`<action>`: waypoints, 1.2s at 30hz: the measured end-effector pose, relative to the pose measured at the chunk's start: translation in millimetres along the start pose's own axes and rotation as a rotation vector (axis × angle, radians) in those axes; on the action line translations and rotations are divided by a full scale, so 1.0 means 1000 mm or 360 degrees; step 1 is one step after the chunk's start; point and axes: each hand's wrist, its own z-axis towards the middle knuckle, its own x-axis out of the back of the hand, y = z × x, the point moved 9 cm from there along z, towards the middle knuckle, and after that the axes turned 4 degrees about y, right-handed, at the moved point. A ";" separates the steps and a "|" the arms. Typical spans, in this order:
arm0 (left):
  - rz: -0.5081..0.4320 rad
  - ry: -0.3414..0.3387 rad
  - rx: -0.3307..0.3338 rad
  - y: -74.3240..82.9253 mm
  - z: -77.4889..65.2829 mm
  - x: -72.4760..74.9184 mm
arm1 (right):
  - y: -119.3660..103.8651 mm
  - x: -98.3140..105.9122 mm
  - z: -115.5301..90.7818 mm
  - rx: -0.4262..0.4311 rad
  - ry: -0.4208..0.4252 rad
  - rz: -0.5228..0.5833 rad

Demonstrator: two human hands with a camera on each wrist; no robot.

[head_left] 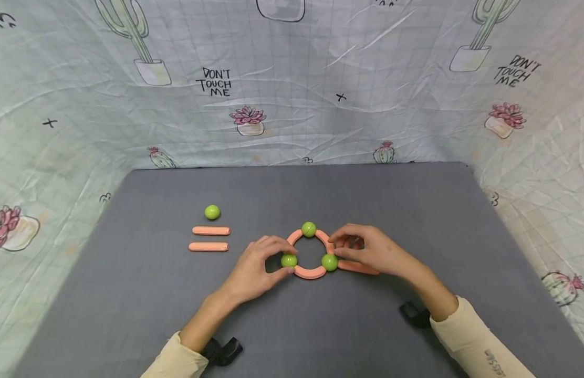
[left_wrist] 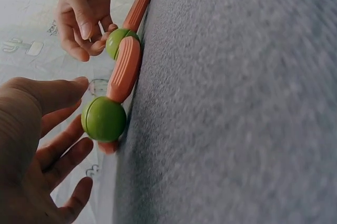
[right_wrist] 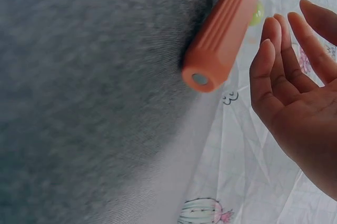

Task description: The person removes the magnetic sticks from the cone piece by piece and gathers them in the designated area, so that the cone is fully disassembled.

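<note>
Nearest, both sleeves (head_left: 176, 362) are cut off by the lower edge. The left hand (head_left: 256, 269) lies with relaxed fingers around the left ball (head_left: 288, 261), not gripping; contact I cannot tell. The right hand (head_left: 374, 249), loose and holding nothing, is beside the ring (head_left: 324, 240). This ring lies on the grey table (head_left: 315, 331): three shiny green balls (head_left: 309, 229) between three curved orange pieces (head_left: 310, 273), the left piece partly hidden by fingers. A ribbed straight stick (head_left: 360, 268) touches the right ball (head_left: 330, 262). Farther, the patterned cloth (head_left: 301, 126) is cut off above.
</note>
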 end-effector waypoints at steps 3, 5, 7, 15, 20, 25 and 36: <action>0.0004 -0.0010 -0.0012 0.002 0.002 -0.003 | 0.002 0.000 -0.001 -0.0017 -0.0021 -0.0019; 0.0019 -0.0014 -0.0018 0.003 0.002 -0.004 | 0.003 0.000 -0.003 -0.0022 -0.0034 -0.0033; 0.0036 -0.0012 -0.0026 0.005 0.003 -0.006 | 0.006 0.000 -0.005 -0.0020 -0.0047 -0.0042; 0.0076 -0.0001 -0.0064 0.014 0.009 -0.016 | 0.015 0.002 -0.014 -0.0075 -0.0098 -0.0035; 0.0039 -0.0023 -0.0079 0.019 0.013 -0.023 | 0.021 0.006 -0.022 -0.0078 -0.0113 -0.0019; 0.0085 -0.0014 -0.0065 0.021 0.015 -0.028 | 0.026 0.008 -0.028 -0.0091 -0.0131 -0.0036; 0.0008 0.0089 -0.0111 0.022 0.020 -0.028 | 0.031 0.006 -0.033 -0.0103 -0.0205 -0.0067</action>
